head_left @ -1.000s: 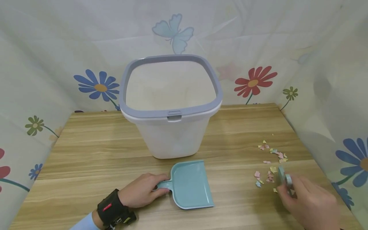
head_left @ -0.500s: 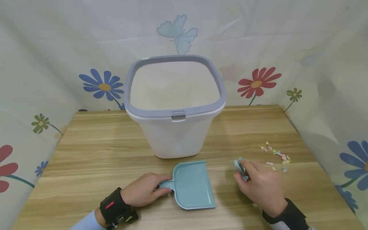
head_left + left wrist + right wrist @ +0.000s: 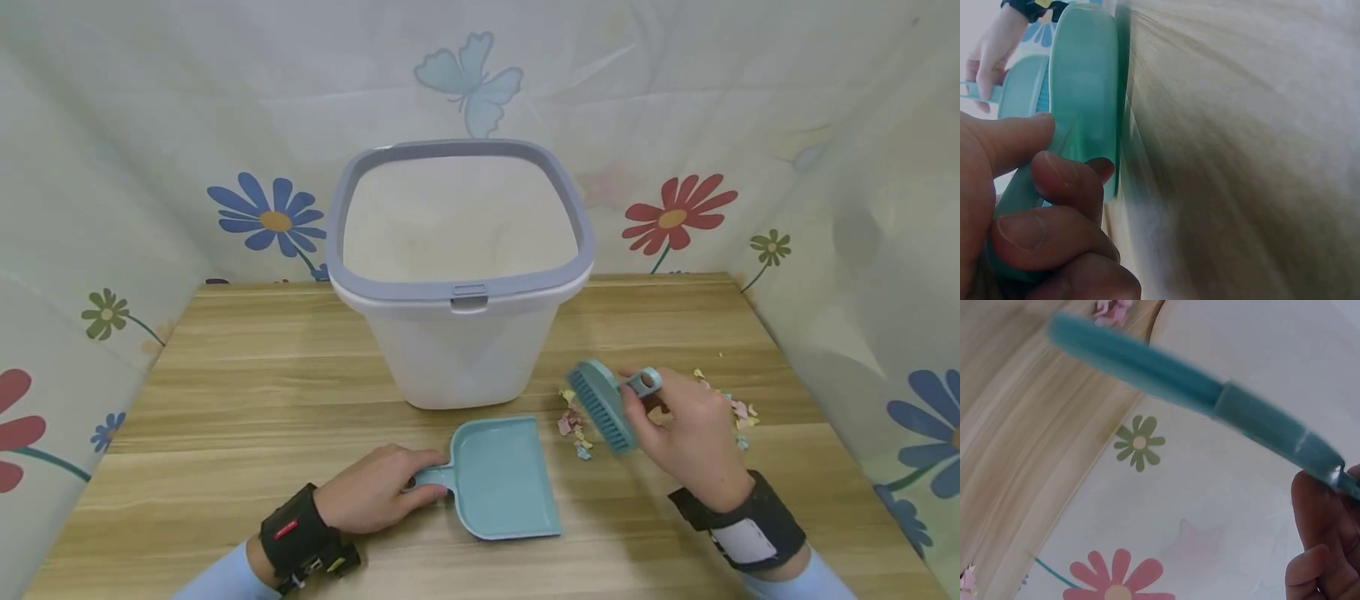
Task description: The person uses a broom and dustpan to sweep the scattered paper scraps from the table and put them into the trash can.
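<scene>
My left hand [image 3: 378,492] grips the short handle of a teal dustpan [image 3: 504,479], which lies on the table with its straight edge facing right. In the left wrist view the fingers [image 3: 1054,234] curl around that handle. My right hand [image 3: 690,433] pinches the handle of a teal brush [image 3: 603,404], its bristles turned toward the dustpan. A small pile of torn paper scraps [image 3: 573,425], pink, yellow and blue, lies between the brush and the dustpan's edge. More scraps [image 3: 741,412] are scattered to the right, partly hidden behind the right hand.
A white bin [image 3: 465,350] with a grey-blue rim stands upright just behind the dustpan, and its mouth is uncovered. The wooden table [image 3: 262,367] is bounded at the back and sides by a curtain [image 3: 847,192] printed with flowers and a butterfly.
My right hand has carried the brush from the right side toward the dustpan, and a group of scraps has shifted left with it. The left hand and dustpan stay in place.
</scene>
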A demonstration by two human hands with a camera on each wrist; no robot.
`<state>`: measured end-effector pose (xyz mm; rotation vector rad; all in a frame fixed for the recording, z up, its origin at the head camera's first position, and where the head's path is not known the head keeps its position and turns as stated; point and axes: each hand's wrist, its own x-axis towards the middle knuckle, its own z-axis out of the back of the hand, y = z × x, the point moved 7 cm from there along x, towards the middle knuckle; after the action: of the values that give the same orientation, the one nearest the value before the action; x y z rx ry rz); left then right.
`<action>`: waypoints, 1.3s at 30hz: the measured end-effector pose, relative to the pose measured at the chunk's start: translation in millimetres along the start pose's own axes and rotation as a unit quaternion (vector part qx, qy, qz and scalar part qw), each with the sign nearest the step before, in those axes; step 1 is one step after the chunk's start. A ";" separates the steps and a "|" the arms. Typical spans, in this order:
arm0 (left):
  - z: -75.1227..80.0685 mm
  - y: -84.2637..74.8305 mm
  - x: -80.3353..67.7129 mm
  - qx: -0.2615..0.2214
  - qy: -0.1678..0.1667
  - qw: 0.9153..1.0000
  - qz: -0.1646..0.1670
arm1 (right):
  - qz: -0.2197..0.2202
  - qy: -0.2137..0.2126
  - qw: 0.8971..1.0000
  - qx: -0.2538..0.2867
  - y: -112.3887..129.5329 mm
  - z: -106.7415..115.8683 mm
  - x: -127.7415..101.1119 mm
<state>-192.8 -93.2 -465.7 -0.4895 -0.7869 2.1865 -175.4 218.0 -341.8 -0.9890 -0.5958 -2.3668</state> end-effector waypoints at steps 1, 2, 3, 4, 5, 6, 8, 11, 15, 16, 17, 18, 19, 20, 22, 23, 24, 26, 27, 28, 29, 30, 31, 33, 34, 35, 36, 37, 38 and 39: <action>0.1 0.1 0.4 -0.001 -0.002 1.000 0.000 | 0.005 0.002 1.000 -0.003 -2.0 0.6 0.9; 0.2 0.4 0.9 -0.002 -0.004 1.000 0.001 | 0.010 0.005 1.000 -0.003 -3.6 0.6 1.4; 0.3 0.9 1.3 -0.002 -0.006 1.000 0.002 | 0.016 0.011 1.000 -0.006 -4.5 -0.6 1.8; 0.4 1.4 1.7 -0.004 -0.008 1.000 0.004 | 0.024 0.021 0.999 -0.013 -4.9 -2.2 1.7; 0.7 2.0 2.1 -0.003 -0.010 1.000 0.006 | 0.033 0.035 0.999 -0.023 -4.8 -4.4 1.2; 0.9 2.6 2.4 -0.002 -0.012 1.000 0.007 | 0.045 0.052 0.997 -0.033 -4.1 -7.4 0.3; 1.4 3.9 3.0 0.001 -0.016 1.000 0.010 | 0.070 0.095 0.992 -0.044 -2.1 -14.5 -2.3; 2.7 4.7 3.1 0.013 -0.027 1.000 0.007 | 0.105 0.161 0.981 -0.041 1.5 -23.3 -8.7; 4.0 5.2 2.7 0.024 -0.037 0.999 0.002 | 0.115 0.216 0.970 -0.011 5.3 -24.6 -19.3; 4.1 5.3 2.6 0.025 -0.037 0.999 0.002 | 0.117 0.219 0.969 0.002 6.5 -22.8 -21.7; 4.2 5.3 2.5 0.026 -0.037 0.999 0.002 | 0.116 0.223 0.968 0.015 7.3 -20.9 -24.2; 4.2 5.4 2.5 0.028 -0.037 0.999 0.002 | 0.117 0.222 0.968 0.029 8.2 -18.3 -26.2; 4.0 5.7 2.5 0.029 -0.037 0.999 0.004 | 0.119 0.217 0.968 0.046 9.4 -15.5 -27.6; 3.9 5.8 2.6 0.029 -0.036 0.999 0.005 | 0.123 0.206 0.969 0.060 10.4 -12.0 -28.2; 3.9 5.8 2.8 0.029 -0.034 0.999 0.008 | 0.124 0.173 0.973 0.085 11.1 -4.7 -27.2; 3.8 5.8 2.9 0.028 -0.033 0.999 0.010 | 0.117 0.154 0.977 0.091 10.3 -1.1 -25.9; 3.8 5.6 3.2 0.027 -0.032 0.999 0.010 | 0.105 0.131 0.982 0.091 8.7 2.7 -24.0; 3.9 5.2 3.1 0.026 -0.031 0.999 0.010 | 0.071 0.083 0.991 0.078 4.0 9.6 -19.2; 4.0 5.0 3.1 0.025 -0.032 0.999 0.010 | 0.049 0.062 0.994 0.069 1.4 12.3 -17.1; 3.9 5.0 3.1 0.023 -0.032 0.999 0.010 | 0.027 0.044 0.997 0.056 -0.9 14.4 -15.6; 3.9 5.2 2.9 0.024 -0.032 0.999 0.011 | 0.008 0.033 0.999 0.037 -2.5 15.6 -14.5; 3.8 5.5 2.9 0.024 -0.033 0.999 0.011 | -0.007 0.024 1.000 0.013 -3.2 15.9 -13.4; 3.7 6.0 2.9 0.023 -0.034 0.999 0.012 | -0.016 0.015 1.000 -0.008 -3.0 15.4 -12.5; 3.6 7.1 3.2 0.023 -0.036 0.999 0.014 | -0.025 0.011 0.999 -0.043 -0.4 11.5 -11.7; 3.5 7.4 3.4 0.022 -0.037 0.999 0.016 | -0.025 0.013 0.998 -0.062 2.0 8.6 -11.3; 3.7 7.5 3.5 0.022 -0.038 0.999 0.016 | -0.024 0.017 0.997 -0.077 4.4 5.2 -10.8; 3.9 7.2 3.7 0.022 -0.039 0.999 0.016 | -0.025 0.019 0.996 -0.085 7.0 1.6 -10.4; 4.0 6.8 3.8 0.020 -0.040 0.999 0.016 | -0.024 0.021 0.996 -0.086 9.8 -2.3 -10.1; 4.1 6.2 3.7 0.019 -0.041 0.999 0.015 | -0.022 0.026 0.996 -0.085 12.9 -6.3 -9.6; 4.4 5.5 3.5 0.017 -0.042 0.999 0.015 | -0.022 0.030 0.996 -0.081 16.3 -10.2 -8.8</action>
<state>-200.3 -95.1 -466.5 -0.3975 -0.7914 2.2567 -165.7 202.1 -351.7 -0.9787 -0.4112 -2.5062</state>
